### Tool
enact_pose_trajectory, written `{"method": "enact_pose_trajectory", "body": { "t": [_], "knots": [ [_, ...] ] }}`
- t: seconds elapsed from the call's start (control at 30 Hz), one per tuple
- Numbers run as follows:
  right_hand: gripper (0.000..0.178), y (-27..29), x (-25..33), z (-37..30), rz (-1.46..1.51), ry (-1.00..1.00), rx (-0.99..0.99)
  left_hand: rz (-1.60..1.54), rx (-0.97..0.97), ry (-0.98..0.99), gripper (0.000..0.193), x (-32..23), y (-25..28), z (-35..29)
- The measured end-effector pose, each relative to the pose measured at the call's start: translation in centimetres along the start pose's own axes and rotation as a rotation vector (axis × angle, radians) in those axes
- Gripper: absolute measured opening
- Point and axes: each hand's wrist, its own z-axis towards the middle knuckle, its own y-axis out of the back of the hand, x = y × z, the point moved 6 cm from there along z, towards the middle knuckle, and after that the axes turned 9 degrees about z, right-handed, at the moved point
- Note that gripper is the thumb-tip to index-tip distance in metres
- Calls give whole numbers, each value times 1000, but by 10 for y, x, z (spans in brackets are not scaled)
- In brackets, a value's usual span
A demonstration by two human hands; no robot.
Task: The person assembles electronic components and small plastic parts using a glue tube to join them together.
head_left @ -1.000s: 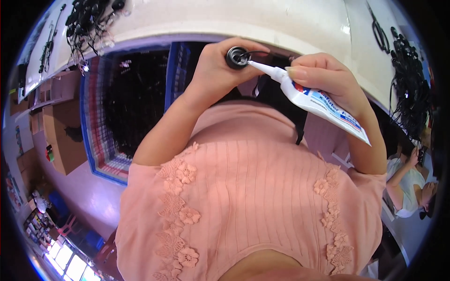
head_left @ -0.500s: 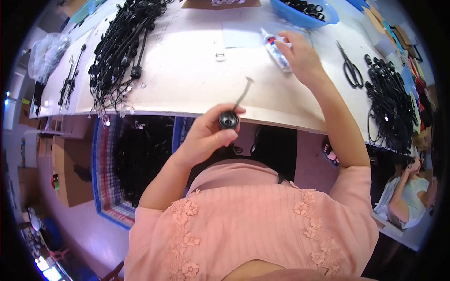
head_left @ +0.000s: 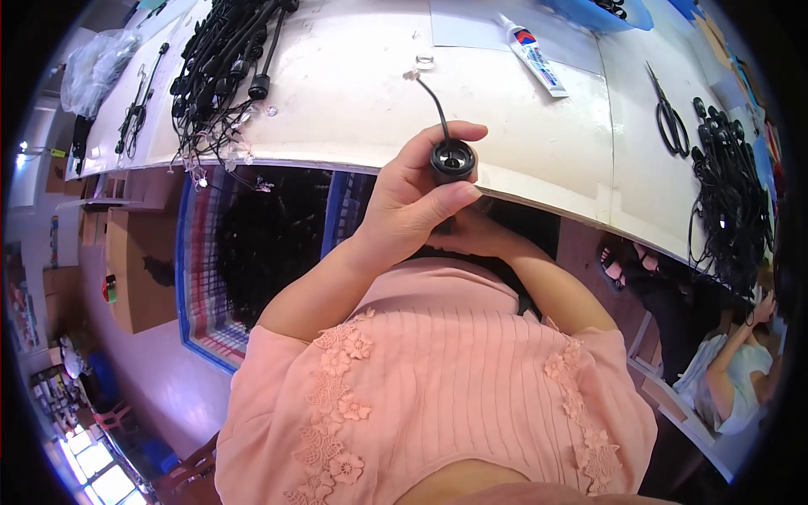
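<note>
Just over the table's near edge, my left hand (head_left: 412, 189) pinches a round black housing (head_left: 453, 160) between thumb and fingers. Its glossy hollow face points up. A short dark cable (head_left: 433, 94) runs from it over the table to a small pale connector (head_left: 411, 76). Below and behind it, by my lap and under the table edge, is my right hand (head_left: 473, 233); its fingers are mostly hidden by my left wrist and in shadow. A white, blue and red glue tube (head_left: 539, 61) lies on the table, and a small clear round piece (head_left: 423, 61) lies close to the connector.
Bundled black cables (head_left: 223, 76) cover the table's left part, with more cables (head_left: 730, 194) at the right edge. Black-handled scissors (head_left: 667, 114) lie beside those. A blue basin (head_left: 602, 13) stands far back. A person (head_left: 728, 374) sits at the right.
My right hand has left the glue tube and come down to my lap. My left hand still holds the black housing, now slightly further right in view. The whole view has shifted.
</note>
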Motion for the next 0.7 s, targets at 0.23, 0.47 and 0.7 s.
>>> {"method": "enact_pose_trajectory", "body": {
  "t": [0.23,0.47,0.7],
  "knots": [
    [15,9,-90,-11,37,-297,0,27,-50,-59,49,0,8,-1],
    [24,11,-99,-16,-178,-180,-38,50,-32,-64,55,-7,4,4],
    [30,-5,-76,-7,-158,-109,39,47,30,-30,45,-6,1,-3]
  ]
}}
